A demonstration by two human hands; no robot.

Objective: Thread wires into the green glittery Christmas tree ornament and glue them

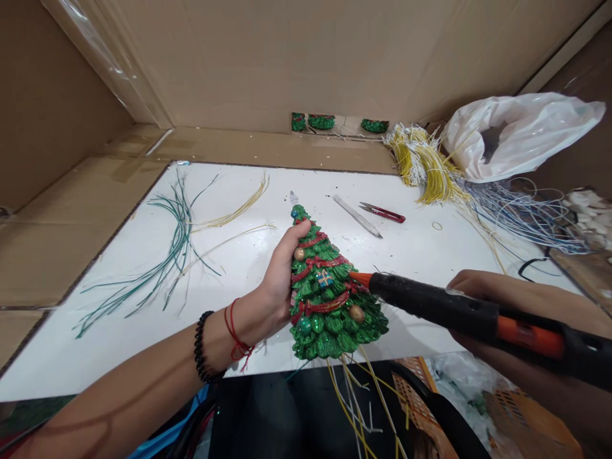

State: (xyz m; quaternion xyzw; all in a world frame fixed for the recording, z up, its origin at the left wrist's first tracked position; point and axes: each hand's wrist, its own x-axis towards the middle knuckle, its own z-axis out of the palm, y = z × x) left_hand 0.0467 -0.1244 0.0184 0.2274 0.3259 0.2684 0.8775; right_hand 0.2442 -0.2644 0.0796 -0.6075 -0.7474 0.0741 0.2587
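Observation:
A green Christmas tree figure (329, 299) with red garlands, small baubles and a clear tip stands out over the near part of the white board. My left hand (280, 271) grips it along its left side, thumb on the front near the top; the other fingers are hidden behind it. Yellow and white wires (356, 401) hang from its base. My right hand (478, 293) is wrapped round a black and orange glue gun (425, 303), partly hidden behind it. The gun's orange nozzle is at the tree's right side; whether it touches is unclear.
On the white board (248, 331) are green wires (179, 248), yellow wires (248, 204), a white pen-like tool (357, 217) and red snips (385, 212). Yellow wire bundles (425, 166), blue wires (521, 213) and a white plastic bag (521, 134) lie at the back right.

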